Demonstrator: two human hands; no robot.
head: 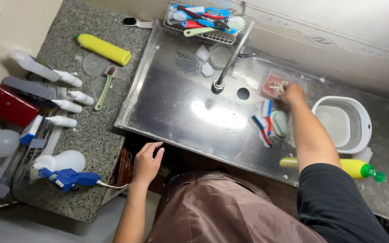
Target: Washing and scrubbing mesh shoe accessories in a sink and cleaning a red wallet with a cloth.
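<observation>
Right hand (292, 94) reaches into the pink tray (273, 81) on the steel sink (181, 108); grip state unclear. Left hand (146, 163) rests at the sink's front edge, grip released.

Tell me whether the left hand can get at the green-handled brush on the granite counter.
Probably yes. The left hand rests at the sink's front edge, and the green-handled brush lies in the open on the granite counter, with nothing between them.

Brown glossy apron over the lap, short black sleeve on the right arm, left arm unsleeved
</observation>
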